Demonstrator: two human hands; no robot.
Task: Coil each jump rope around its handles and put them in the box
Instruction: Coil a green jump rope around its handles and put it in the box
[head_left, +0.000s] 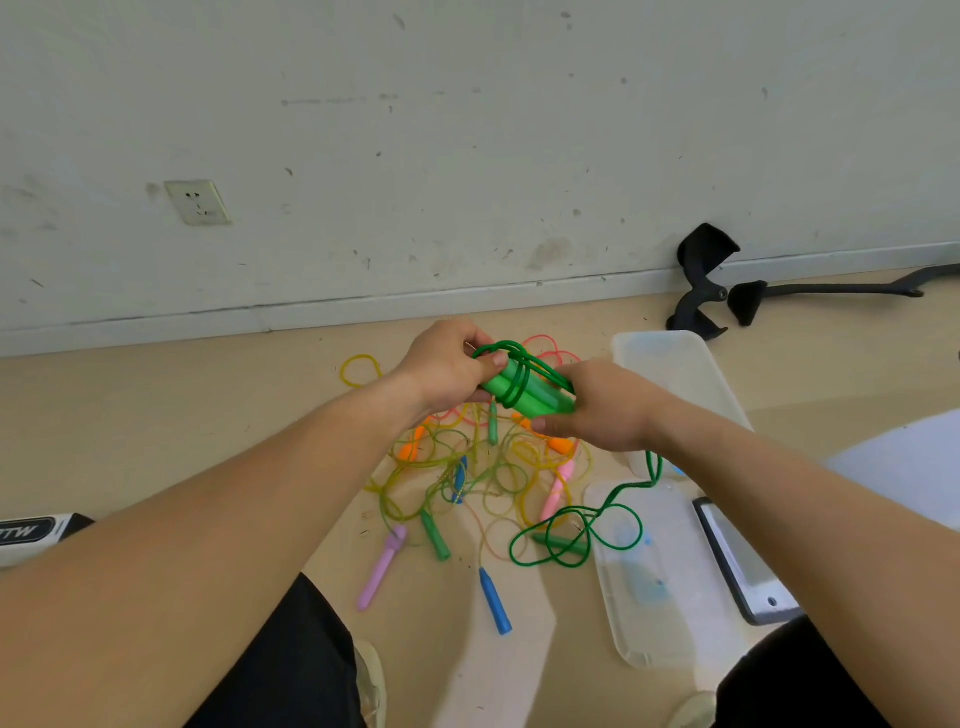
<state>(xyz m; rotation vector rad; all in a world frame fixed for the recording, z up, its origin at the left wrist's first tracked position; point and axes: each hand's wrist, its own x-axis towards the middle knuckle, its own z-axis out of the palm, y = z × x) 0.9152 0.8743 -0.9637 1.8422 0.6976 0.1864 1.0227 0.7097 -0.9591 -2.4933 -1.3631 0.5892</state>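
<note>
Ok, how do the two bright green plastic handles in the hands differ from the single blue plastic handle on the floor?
The bright green plastic handles are held up by the left hand and right hand; the blue plastic handle lies untouched on the floor. The green pair sits side by side with dark green cord looped round it; the blue one lies alone, unwrapped. Both are smooth jump-rope grips.

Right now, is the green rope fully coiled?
Partly coiled: a few turns of green rope wrap the green handles; the rest trails loose below.

Green handles (524, 395), dark green cord (576, 530), blue handle (494, 600), lilac handle (382, 566)
</note>
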